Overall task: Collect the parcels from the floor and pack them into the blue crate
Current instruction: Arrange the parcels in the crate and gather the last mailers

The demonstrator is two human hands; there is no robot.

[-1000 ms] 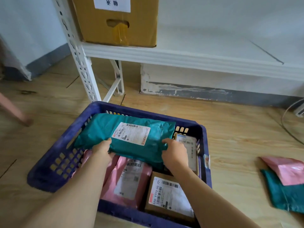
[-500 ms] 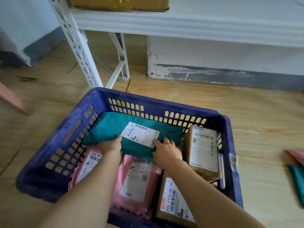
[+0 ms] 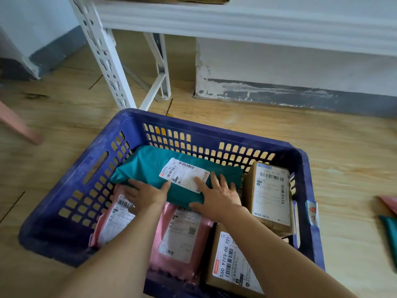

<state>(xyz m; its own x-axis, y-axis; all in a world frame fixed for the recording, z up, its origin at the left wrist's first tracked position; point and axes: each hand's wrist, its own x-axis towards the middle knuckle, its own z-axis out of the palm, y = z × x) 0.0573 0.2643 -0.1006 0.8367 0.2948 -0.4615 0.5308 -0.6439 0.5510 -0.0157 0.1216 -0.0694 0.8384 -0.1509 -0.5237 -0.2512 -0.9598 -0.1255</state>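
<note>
The blue crate (image 3: 214, 134) stands on the wooden floor in front of me. A teal parcel (image 3: 150, 166) with a white label lies at the back of it, on top of two pink parcels (image 3: 182, 244) (image 3: 111, 222). Both hands rest palm down on the teal parcel's near edge: my left hand (image 3: 148, 194) at its left part, my right hand (image 3: 217, 198) with fingers spread beside the label. Two brown boxes (image 3: 270, 194) (image 3: 232, 261) fill the crate's right side.
On the floor at the far right lie a pink parcel (image 3: 390, 203) and a teal parcel (image 3: 390, 233), cut off by the frame. A white metal shelf leg (image 3: 105, 54) stands just behind the crate. A pink leg (image 3: 17, 125) slants in at the left.
The teal parcel went down from above the crate's rim into the crate. Both hands have flattened out on top of it.
</note>
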